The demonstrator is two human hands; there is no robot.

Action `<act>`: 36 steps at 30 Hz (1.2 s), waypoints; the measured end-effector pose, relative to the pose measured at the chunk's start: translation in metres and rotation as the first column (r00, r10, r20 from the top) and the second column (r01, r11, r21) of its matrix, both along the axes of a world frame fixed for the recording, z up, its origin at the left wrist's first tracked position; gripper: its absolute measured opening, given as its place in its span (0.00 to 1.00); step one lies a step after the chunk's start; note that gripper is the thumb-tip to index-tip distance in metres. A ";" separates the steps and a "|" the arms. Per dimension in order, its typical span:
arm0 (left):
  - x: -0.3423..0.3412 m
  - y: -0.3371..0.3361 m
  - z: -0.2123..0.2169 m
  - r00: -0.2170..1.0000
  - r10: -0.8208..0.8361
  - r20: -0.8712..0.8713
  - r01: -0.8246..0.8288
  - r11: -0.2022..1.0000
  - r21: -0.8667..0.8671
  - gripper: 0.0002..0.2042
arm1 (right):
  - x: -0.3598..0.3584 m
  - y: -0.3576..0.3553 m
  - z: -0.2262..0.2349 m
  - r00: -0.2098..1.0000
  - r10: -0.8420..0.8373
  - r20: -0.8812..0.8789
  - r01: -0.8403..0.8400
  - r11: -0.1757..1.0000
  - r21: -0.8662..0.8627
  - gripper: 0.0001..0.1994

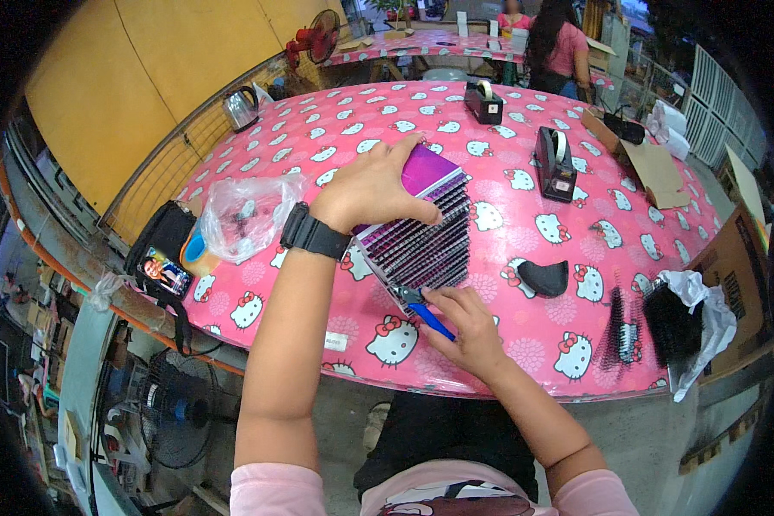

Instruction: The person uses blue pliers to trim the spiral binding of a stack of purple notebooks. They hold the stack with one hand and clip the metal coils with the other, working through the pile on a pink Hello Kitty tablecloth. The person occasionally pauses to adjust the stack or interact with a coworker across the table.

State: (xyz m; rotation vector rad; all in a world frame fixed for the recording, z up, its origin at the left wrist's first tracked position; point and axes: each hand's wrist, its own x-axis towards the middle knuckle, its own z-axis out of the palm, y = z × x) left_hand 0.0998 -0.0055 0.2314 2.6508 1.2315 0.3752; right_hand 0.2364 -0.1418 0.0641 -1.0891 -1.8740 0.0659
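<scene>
A fanned stack of purple spiral notebooks lies on the table in front of me, its rows of dark wire coils facing up and toward the right. Across its left side lies my left hand, gripping the stack with the thumb over the coils and the other fingers spread toward the far left edge. A black watch band circles that wrist. In my right hand is a pair of blue-handled pliers, closed in the fingers. The pliers' jaws are at the near end of the coils; whether they bite a wire is too small to tell.
Right of the notebooks lies a black curved object. Loose black coils sit near the right edge beside crumpled white wrapping. Two tape dispensers stand farther back. A clear plastic bag and a black pouch lie left.
</scene>
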 end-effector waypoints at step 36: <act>-0.001 0.009 -0.009 0.999 -0.016 0.048 0.012 0.996 0.083 0.51 | 0.001 -0.011 -0.003 0.999 -0.045 -0.019 0.043 0.994 -0.103 0.24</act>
